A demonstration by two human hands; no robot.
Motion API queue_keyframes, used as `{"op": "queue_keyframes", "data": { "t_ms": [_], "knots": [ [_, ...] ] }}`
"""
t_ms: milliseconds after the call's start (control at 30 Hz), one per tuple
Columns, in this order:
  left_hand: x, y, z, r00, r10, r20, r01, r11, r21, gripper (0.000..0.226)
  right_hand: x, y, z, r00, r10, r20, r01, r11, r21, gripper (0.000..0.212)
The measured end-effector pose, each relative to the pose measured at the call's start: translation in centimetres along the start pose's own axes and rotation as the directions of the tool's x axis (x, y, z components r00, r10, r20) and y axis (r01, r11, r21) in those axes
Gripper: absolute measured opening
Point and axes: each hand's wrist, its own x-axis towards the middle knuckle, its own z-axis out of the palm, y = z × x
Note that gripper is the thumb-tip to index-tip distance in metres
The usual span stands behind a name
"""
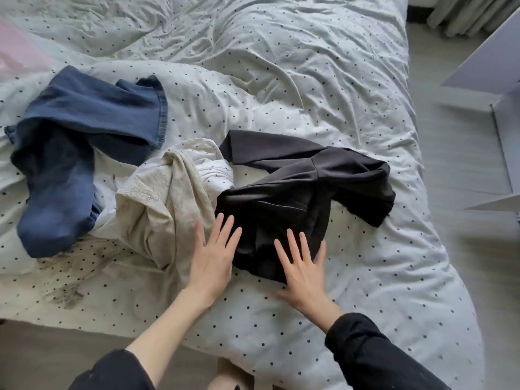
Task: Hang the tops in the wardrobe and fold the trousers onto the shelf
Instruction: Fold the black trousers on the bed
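Both hands flat, fingers spread: left hand (214,256) and right hand (301,270) on the crumpled black garment (304,187), cream top (166,198) and blue jeans (84,136) alongside on the bed (309,66).

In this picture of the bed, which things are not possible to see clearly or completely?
- Black garment, head view: bunched on itself, top or trousers cannot be told; both hands, left hand and right hand, cover its near edge.
- Cream garment: crumpled, its shape is hidden.
- White garment: mostly buried under the other two.
- Blue trousers: waist folded under.
- White furniture: cut by the right edge.
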Motion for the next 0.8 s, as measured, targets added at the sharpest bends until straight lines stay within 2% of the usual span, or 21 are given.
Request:
{"op": "queue_keyframes", "data": {
  "t_ms": [67, 200, 233, 333, 433, 500, 600, 667, 800],
  "knots": [
    [-0.5, 1.7, 1.8, 0.997, 0.076, 0.028, -0.076, 0.997, -0.004, 0.085, -0.1, 1.3, 1.7, 0.992, -0.003, -0.128, 0.004, 1.0, 0.007, 0.114],
    [-0.6, 4.0, 3.2, 0.99, 0.06, 0.124, -0.057, 0.998, -0.028, 0.102, -0.2, 3.8, 2.7, 0.907, -0.042, -0.42, 0.051, 0.999, 0.01, 0.046],
    [-0.6, 4.8, 3.1, 0.988, 0.071, 0.14, -0.067, 0.997, -0.033, 0.103, -0.5, 4.6, 2.4, 0.885, -0.013, -0.465, 0.036, 0.999, 0.041, 0.038],
    [-0.5, 6.4, 2.1, 0.988, 0.116, 0.098, -0.103, 0.986, -0.129, 0.092, -1.3, 7.1, 0.6, 0.852, 0.127, -0.509, -0.009, 0.974, 0.228, 0.041],
    [-0.1, 8.4, -0.7, 0.99, 0.133, -0.04, -0.139, 0.961, -0.238, 0.055, -2.6, 10.4, -2.7, 0.86, 0.243, -0.449, -0.054, 0.918, 0.394, 0.046],
    [1.3, 9.6, -3.9, 0.988, 0.087, -0.127, -0.12, 0.953, -0.28, 0.042, -3.2, 12.7, -5.5, 0.862, 0.331, -0.385, -0.109, 0.861, 0.497, 0.043],
    [4.0, 10.6, -9.4, 0.967, 0.008, -0.255, -0.084, 0.953, -0.29, 0.05, -4.4, 15.7, -9.8, 0.832, 0.444, -0.333, -0.148, 0.756, 0.638, 0.036],
    [5.3, 10.6, -12.0, 0.959, 0.025, -0.281, -0.1, 0.962, -0.255, 0.053, -4.7, 16.6, -11.5, 0.822, 0.461, -0.334, -0.125, 0.719, 0.683, 0.026],
    [6.4, 10.4, -16.3, 0.936, 0.073, -0.345, -0.142, 0.974, -0.178, 0.042, -6.0, 16.7, -14.0, 0.787, 0.502, -0.358, -0.019, 0.6, 0.8, 0.016]
  ]
}}
